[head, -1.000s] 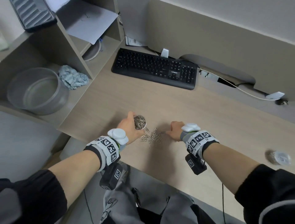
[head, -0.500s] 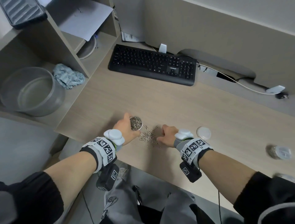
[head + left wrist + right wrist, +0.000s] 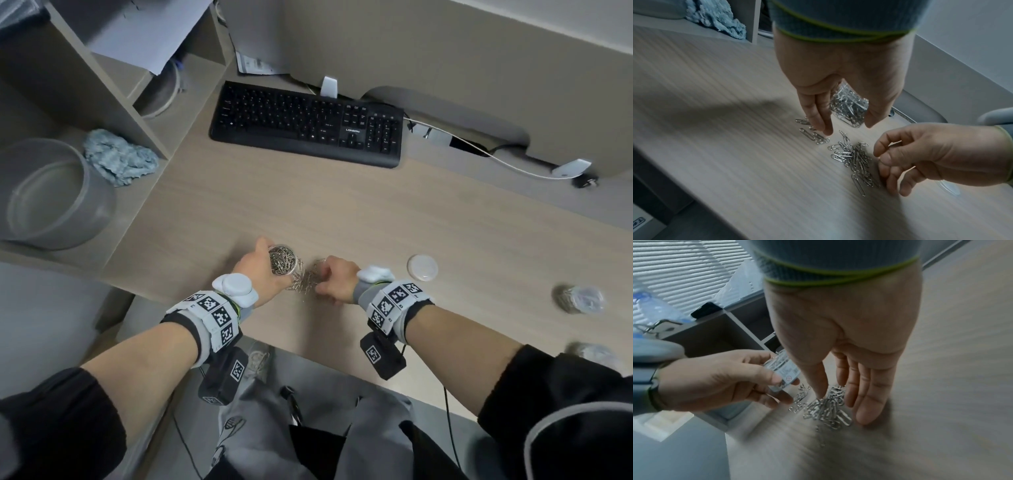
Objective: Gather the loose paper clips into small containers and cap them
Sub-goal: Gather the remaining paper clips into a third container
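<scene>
From the head view, the left hand (image 3: 263,274) wraps round a small clear container (image 3: 283,260), already well filled with clips and held just above the worktop (image 3: 428,219). The loose paper clips (image 3: 305,282) lie in a heap between the two hands; the right hand (image 3: 337,279) hunches over them. A round lid (image 3: 422,268) rests flat, near the right wrist.

From the left wrist view, the grip on the container (image 3: 849,105) is thumb against fingers on its wall. The clips (image 3: 854,157) are thin bent wire: light, stiff and slick, and probably quick to tangle or skate away. The right hand's fingers (image 3: 885,146) curve loosely beside the heap, clasping nothing clearly visible.

From the right wrist view, the right hand (image 3: 840,340) has its fingers extended, tips at the heap (image 3: 826,407). Raking a bunch together and pinching it looks easier than lifting singles. The labelled container (image 3: 782,371) tilts towards the heap.
</scene>
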